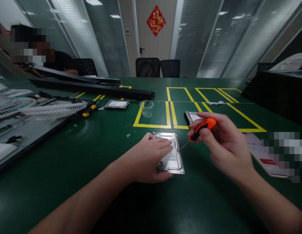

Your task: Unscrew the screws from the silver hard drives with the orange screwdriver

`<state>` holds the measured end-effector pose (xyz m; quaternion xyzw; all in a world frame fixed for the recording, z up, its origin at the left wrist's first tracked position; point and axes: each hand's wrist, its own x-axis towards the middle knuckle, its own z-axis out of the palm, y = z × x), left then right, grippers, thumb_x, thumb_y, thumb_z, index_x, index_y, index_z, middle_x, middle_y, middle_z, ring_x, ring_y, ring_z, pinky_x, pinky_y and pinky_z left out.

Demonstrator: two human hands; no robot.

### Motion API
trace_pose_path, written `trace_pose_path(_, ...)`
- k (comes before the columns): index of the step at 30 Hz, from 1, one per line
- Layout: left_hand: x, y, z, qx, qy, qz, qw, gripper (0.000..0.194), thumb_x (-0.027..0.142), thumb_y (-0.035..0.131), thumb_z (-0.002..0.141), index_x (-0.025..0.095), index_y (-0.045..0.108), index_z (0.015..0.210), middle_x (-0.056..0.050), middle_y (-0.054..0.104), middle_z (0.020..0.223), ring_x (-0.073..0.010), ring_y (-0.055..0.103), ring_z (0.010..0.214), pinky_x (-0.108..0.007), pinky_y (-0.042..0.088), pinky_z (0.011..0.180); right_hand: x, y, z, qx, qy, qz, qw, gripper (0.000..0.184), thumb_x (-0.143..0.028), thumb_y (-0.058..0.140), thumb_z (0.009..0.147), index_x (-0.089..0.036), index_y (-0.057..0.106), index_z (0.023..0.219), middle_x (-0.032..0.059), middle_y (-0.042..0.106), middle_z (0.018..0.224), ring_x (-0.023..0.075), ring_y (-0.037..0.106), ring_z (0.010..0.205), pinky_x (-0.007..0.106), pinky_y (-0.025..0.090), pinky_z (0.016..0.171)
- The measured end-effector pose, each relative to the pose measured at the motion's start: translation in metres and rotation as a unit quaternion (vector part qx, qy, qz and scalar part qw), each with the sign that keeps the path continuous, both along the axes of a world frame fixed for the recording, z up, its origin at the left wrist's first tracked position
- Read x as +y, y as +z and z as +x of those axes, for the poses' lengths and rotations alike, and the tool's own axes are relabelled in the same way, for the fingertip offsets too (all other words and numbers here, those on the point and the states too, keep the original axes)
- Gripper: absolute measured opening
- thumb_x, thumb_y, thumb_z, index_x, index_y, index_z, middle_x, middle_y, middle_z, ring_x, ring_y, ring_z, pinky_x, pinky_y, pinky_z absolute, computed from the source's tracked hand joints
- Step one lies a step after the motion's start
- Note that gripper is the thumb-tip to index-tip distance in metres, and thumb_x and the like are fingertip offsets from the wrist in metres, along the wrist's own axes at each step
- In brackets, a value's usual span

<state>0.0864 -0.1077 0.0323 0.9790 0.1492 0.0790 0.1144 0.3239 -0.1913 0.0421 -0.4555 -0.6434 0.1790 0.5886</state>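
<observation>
Gripping orange/blk screwdriver (pixel 204 128), R hand (pixel 227 148), L hand (pixel 148 159) spread over rect. metal drive (pixel 174 162)

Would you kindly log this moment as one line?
left hand: resting on hard drive | right hand: holding orange-black screwdriver, tip at drive's right edge | plastic cup: upright beyond drive

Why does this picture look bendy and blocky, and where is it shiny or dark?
Head view, sides: the glass walls lean outward, probably from a wide lens; head view, left and right: square blocks hide part of a person and part of the phone; head view, middle: the drive under the left hand shines; head view, bottom: the table is darkest.
</observation>
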Motion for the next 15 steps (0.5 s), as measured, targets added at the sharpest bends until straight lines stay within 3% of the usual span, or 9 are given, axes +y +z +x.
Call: trace_pose_path(15,-0.0002,-0.0003,0.001,0.002,0.001,0.005,1.0,0.069,0.051,0.077,0.089,0.018,0.059,0.147,-0.015,0.059,0.158,-0.0349,0.057,0.142,-0.053,0.037,0.108,0.0004,0.0007,-0.0011,-0.011,-0.006,0.007,1.0,0.033,-0.027,0.065,0.105,-0.03,0.066,0.138,0.0049,0.071,0.114,0.0179,0.072,0.095,0.031,0.065,0.082)
